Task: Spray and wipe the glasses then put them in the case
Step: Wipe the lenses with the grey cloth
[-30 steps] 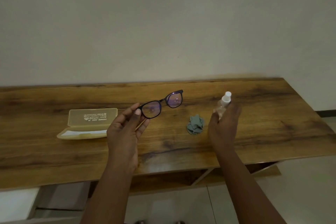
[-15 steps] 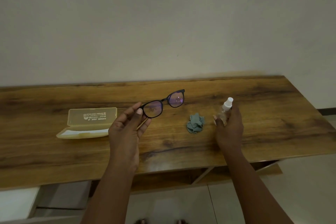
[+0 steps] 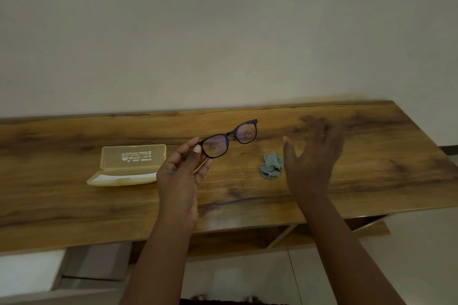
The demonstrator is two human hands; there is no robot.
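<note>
left hand [image 3: 181,178] first: from where i sit it holds the glasses [image 3: 229,140] up above the wooden table [image 3: 74,205], thumb and fingers curled round the frame's near end at the lens closest to that hand. the frame runs away from the hand, up and to its right, lenses facing me with a faint purple sheen and small specks on them; the far lens hangs free with nothing touching it.

my right hand [image 3: 313,156] hovers over the table with fingers spread and fairly straight, blurred at the tips, and i see nothing held in it. the spray bottle does not show; whether it stands hidden behind that hand i cannot tell.

the grey cloth [image 3: 271,165] lies crumpled on the table just to the left of the right hand's thumb, between the two hands and below the far lens. i cannot tell if the thumb touches it; it looks just apart.

the case [image 3: 128,166], pale yellow and translucent, lies open on the table just left of the left hand, its lid tilted back with printed lettering upside down to me and a white lining in the tray.

behind both hands the table meets a plain wall [image 3: 223,32].
</note>
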